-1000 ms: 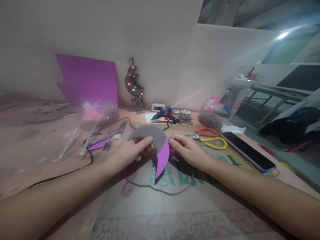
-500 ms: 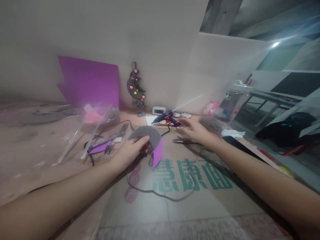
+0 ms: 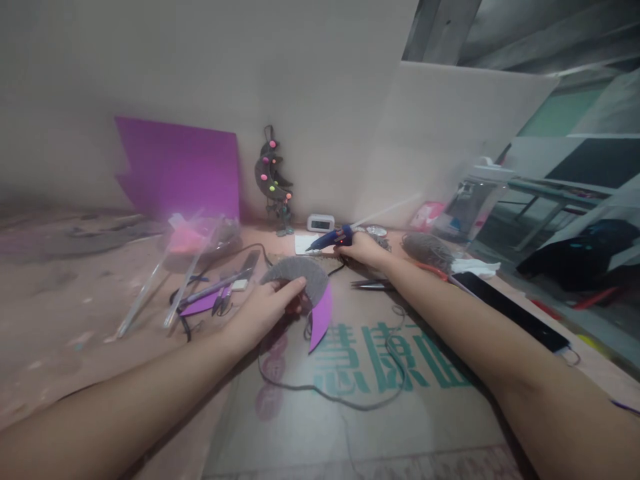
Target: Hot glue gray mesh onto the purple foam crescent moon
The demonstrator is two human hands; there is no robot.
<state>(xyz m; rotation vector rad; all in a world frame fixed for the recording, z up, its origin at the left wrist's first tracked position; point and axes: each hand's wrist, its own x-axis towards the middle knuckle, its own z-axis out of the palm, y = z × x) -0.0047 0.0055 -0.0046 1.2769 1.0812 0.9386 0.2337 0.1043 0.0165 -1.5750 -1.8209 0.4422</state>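
Observation:
My left hand (image 3: 280, 297) grips a purple crescent (image 3: 321, 320) whose upper part is wrapped in grey yarn (image 3: 295, 269); its lower tip is bare purple. A loose strand of the yarn (image 3: 345, 402) loops over the board in front. My right hand (image 3: 363, 248) is closed around the handle of a blue hot glue gun (image 3: 333, 239), with a clear glue stick (image 3: 387, 210) out of its back. The gun's nozzle points left, above a small white sheet (image 3: 303, 244). Beneath my right wrist lie scissors (image 3: 371, 285), partly covered.
A finished crescent hanging (image 3: 273, 173) with coloured balls is against the wall, beside purple sheets (image 3: 185, 170). A white digital clock (image 3: 321, 223) stands behind the gun. A phone (image 3: 510, 310) and a grey yarn ball (image 3: 425, 248) lie right; clear sticks (image 3: 145, 290) and a pen lie left.
My right hand has moved left from beside the glue gun and closed on its handle. The left hand still holds the crescent. The view has shifted slightly, showing more of the phone.

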